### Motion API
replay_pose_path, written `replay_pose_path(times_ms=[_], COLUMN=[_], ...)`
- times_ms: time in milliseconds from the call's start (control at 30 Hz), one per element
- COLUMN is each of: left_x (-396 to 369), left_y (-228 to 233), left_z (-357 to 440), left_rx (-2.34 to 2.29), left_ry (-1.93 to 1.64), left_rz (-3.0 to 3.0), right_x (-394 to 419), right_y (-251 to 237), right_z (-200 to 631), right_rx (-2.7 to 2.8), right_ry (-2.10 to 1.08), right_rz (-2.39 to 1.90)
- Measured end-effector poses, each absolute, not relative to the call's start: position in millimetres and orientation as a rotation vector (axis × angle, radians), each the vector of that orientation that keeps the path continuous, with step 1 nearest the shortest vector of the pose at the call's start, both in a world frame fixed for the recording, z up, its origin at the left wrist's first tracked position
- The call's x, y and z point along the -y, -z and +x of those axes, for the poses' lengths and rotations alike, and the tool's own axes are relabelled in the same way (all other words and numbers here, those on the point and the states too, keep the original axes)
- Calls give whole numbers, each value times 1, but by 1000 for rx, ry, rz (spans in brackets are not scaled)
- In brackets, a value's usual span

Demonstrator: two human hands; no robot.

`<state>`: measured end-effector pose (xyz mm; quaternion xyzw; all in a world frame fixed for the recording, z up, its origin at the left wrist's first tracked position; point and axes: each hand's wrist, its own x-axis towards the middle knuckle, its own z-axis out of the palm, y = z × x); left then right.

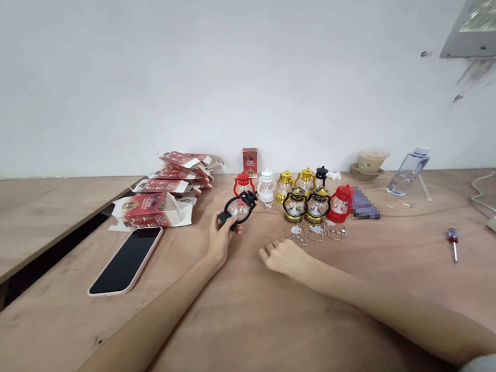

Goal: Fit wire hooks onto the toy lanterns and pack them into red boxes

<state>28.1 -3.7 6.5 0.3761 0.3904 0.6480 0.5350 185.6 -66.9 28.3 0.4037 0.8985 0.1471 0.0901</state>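
My left hand [221, 237] grips a small black lantern [239, 209] by its base, tilted over to the right with its clear globe showing. On the tabletop, my right hand [285, 255] rests with its fingers curled downward. A thin wire handle [270, 235] lies right by those fingers; whether they pinch it or anything else is hidden. Beyond the right hand, several wire handles with small white pieces [316, 232] lie in front of the lanterns. Two bronze-and-black lanterns [295, 207] and a red lantern [340, 202] stand nearest, with white [266, 187], gold [284, 186] and other lanterns behind.
Flattened red boxes [184, 172] pile up at the back left, near an open red box [152, 210] and a phone [126, 262]. A screwdriver [453, 240], a water bottle [409, 170] and a lidded cup [369, 162] are on the right. The wall closes the back.
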Motion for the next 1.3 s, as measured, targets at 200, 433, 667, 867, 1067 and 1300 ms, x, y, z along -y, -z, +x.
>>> replay_pose_path(times_ms=[200,433,667,867,1067,1300], left_x=[-1,2,14,16,16,17], left_y=[-1,-1,-5,-5,-5,-5], left_z=[27,29,35,35,35,34], left_rx=[-934,-933,-899,-898,-888,-862], left_ry=[-1511,-1434,-1288,-1258,-1249,-1241], left_rz=[896,924,990,978,985,1001], right_x=[52,17,3,-1,-2,-4], right_y=[-43,-60,-44,-38,-39,-35], right_z=[205,238,237,237,239,240], right_rx=[-2992,-2971,-2626,-2511,-2431,-2434], right_ry=[-338,1833,2846,2928,2916,2872], right_rz=[1463,2156,2128,2181,2234,2237])
